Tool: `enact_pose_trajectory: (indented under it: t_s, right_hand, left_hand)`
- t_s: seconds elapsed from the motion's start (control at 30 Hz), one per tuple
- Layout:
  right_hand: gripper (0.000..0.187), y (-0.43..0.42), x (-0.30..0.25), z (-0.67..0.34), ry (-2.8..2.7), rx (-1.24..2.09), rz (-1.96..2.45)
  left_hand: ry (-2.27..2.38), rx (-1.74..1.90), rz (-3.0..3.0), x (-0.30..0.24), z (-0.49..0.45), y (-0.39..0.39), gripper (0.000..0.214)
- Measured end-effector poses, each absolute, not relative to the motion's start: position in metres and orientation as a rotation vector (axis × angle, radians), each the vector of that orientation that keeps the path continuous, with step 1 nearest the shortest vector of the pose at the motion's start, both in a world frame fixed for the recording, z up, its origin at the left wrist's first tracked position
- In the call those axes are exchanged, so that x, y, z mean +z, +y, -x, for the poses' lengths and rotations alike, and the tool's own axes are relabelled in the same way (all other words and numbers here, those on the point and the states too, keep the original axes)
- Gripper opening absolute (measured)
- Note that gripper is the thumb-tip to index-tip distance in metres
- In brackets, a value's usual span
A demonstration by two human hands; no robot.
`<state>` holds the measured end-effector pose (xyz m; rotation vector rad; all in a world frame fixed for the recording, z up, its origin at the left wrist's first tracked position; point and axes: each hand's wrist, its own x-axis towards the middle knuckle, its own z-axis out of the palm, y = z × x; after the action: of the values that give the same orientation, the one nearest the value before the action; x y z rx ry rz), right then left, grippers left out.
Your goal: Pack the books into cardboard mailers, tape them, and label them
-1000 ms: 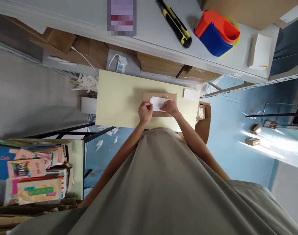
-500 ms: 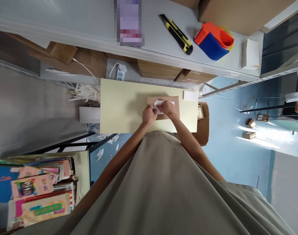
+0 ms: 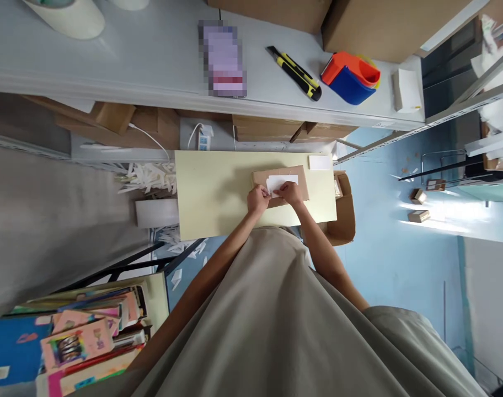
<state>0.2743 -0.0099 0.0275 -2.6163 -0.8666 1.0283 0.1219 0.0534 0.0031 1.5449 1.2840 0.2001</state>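
Note:
A flat brown cardboard box (image 3: 299,171) lies on the pale yellow table in front of me. On its top is a white paper label (image 3: 281,180). My left hand (image 3: 258,199) is at the label's lower left corner, its thumb and finger pinched on the label's edge. At the label's lower right, my right hand (image 3: 289,192) presses down on the paper with bent fingers. Parts of the label and box are hidden under both hands.
A white stack of labels (image 3: 319,162) lies at the table's (image 3: 210,193) back right corner. On the grey shelf (image 3: 152,60) above are a yellow-black utility knife (image 3: 296,74), an orange-blue tape dispenser (image 3: 351,78) and a phone. An open carton (image 3: 346,215) stands to the right; books (image 3: 75,342) lie lower left.
My right hand has slid toward the label's lower right, so more of the white paper shows. My left hand stays at the lower left corner. The whole view has shifted slightly.

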Motion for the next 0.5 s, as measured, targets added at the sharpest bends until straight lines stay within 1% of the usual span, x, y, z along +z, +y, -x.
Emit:
enact_pose_trajectory:
  t_s: [0.17,0.27,0.33,0.4,0.5]
  right_hand:
    - [0.019,-0.044,0.029,-0.292,-0.455,0.810,2.578]
    - [0.020,-0.070,0.032,-0.309,-0.310,0.718,2.586]
    - [0.027,-0.089,0.033,-0.316,-0.257,0.664,2.588]
    - [0.037,-0.108,0.031,-0.318,-0.235,0.651,2.565]
    - [0.054,-0.127,0.020,-0.314,-0.292,0.813,2.402]
  left_hand:
    - [1.316,0.272,-1.453,0.002,-0.123,0.048,0.025]
    - [1.295,0.385,-1.260,-0.005,-0.113,0.047,0.018]
    - [1.308,0.467,-1.076,-0.014,-0.099,0.045,0.019]
    - [1.353,0.478,-0.982,-0.023,-0.084,0.040,0.029]
    - [1.366,0.316,-1.049,-0.034,-0.067,0.024,0.045]
